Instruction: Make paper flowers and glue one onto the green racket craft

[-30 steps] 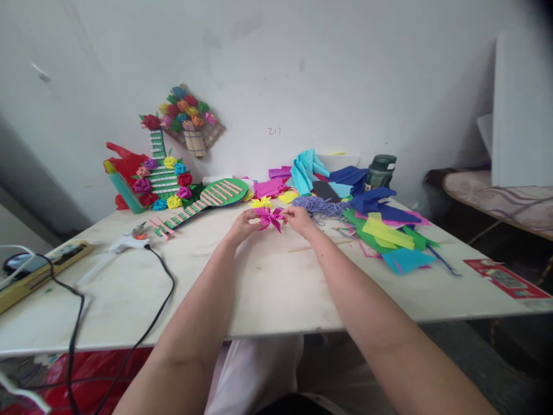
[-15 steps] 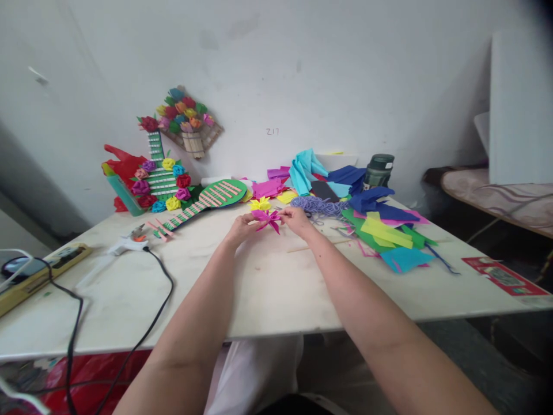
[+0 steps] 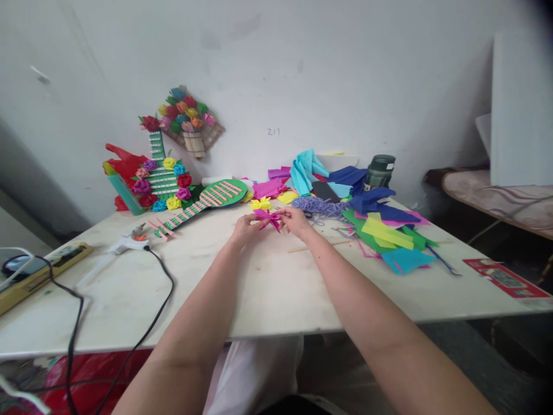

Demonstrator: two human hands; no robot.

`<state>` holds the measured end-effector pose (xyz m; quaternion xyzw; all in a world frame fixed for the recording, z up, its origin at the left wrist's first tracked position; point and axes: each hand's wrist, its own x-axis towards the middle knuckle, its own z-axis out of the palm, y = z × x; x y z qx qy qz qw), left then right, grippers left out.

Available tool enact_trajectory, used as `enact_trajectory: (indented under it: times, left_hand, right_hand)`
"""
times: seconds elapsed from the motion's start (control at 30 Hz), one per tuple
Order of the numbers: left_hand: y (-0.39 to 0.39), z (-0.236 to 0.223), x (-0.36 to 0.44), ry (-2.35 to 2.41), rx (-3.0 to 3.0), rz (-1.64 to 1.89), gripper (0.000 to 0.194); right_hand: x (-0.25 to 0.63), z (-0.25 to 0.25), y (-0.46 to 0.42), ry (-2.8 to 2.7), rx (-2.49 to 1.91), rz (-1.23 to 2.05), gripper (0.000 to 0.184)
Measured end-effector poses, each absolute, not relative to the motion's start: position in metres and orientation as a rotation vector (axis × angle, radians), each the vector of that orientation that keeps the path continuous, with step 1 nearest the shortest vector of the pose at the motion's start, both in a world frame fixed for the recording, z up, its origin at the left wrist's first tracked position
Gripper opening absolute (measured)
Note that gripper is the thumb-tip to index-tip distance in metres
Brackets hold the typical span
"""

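Note:
Between my two hands is a magenta paper flower [image 3: 268, 218] with pointed petals, held just above the table. My left hand [image 3: 247, 228] pinches its left side, fingers closed on the petals. On the right side, the fingers of my right hand [image 3: 294, 221] are closed on another petal. Right behind it lies a yellow paper flower [image 3: 261, 203]. Purple yarn [image 3: 319, 206] lies in a tangled heap beyond my right hand, and a thin wooden stick [image 3: 302, 249] rests under my right forearm.
Coloured paper sheets [image 3: 384, 233] pile up at the right, near a dark green bottle [image 3: 380, 171]. To the left lie a green guitar-shaped craft [image 3: 222, 193], a white glue gun [image 3: 129, 244] with a black cord and a power strip [image 3: 73, 253]. A flower-trimmed craft [image 3: 163, 178] leans at the wall.
My right hand has shifted slightly inward over the magenta flower, and its fingers now cover more of the right petals. My left hand stays at the flower's left side.

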<state>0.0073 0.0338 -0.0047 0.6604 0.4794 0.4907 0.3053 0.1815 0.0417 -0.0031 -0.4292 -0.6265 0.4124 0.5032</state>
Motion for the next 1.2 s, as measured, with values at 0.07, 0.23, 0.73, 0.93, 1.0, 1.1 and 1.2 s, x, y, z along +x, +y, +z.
enact_trajectory:
  times: [0.07, 0.23, 0.73, 0.93, 1.0, 1.1, 1.2]
  left_hand:
    - [0.036, -0.006, 0.007, 1.253, 1.765, 1.321, 0.031]
    - [0.038, -0.006, 0.005, 1.167, 1.799, 1.338, 0.028]
    - [0.044, 0.000, 0.002, 0.997, 2.223, 1.251, 0.016]
    - [0.038, 0.002, 0.000, 0.962, 2.181, 1.225, 0.023]
    - [0.034, 0.004, 0.001, 0.957, 2.115, 1.174, 0.026]
    - [0.027, 0.006, 0.002, 0.959, 1.972, 1.117, 0.034]
    - [0.025, 0.006, 0.001, 0.925, 1.756, 1.113, 0.036]
  right_hand:
    - [0.181, -0.001, 0.039, -1.523, -0.994, 1.005, 0.019]
    - [0.183, 0.001, 0.036, -1.605, -0.933, 0.940, 0.025]
    - [0.183, -0.008, 0.044, -1.702, -0.896, 0.645, 0.015]
    - [0.186, -0.001, 0.038, -1.729, -0.846, 0.794, 0.019]
    - [0.187, 0.001, 0.037, -1.694, -0.873, 0.871, 0.013]
    - [0.187, 0.002, 0.036, -1.623, -0.934, 0.971, 0.011]
    - [0.187, 0.004, 0.035, -1.574, -0.956, 1.029, 0.012]
